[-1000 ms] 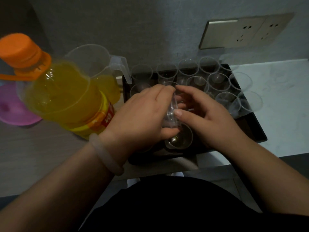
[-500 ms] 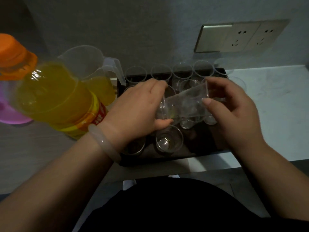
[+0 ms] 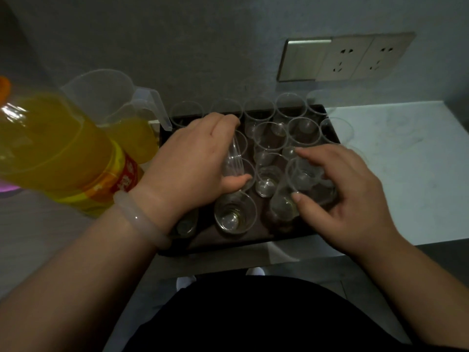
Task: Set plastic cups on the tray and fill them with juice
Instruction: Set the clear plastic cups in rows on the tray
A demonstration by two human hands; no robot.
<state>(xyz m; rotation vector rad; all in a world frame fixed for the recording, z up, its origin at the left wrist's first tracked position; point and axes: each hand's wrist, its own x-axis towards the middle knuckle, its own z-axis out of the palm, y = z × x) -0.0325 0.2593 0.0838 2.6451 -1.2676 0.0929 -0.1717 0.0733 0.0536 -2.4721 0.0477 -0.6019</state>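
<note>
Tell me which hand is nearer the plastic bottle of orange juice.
Left. The left hand, gripping stacked clear cups, is just beside the bottle; the right hand, holding one clear cup, is farther off across the black tray.

The person wears a pale, milky bangle (image 3: 142, 219) at the wrist of the left hand (image 3: 198, 158) — smooth, round. Forearms bare. A black garment (image 3: 253, 316) covers the body; white shoe tips (image 3: 185, 282) show below.

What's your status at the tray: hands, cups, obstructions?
Left hand grips spare cup stack. Right hand holds single cup, near right of tray. Cups on tray all empty. Juice bottle close by left forearm.
</note>
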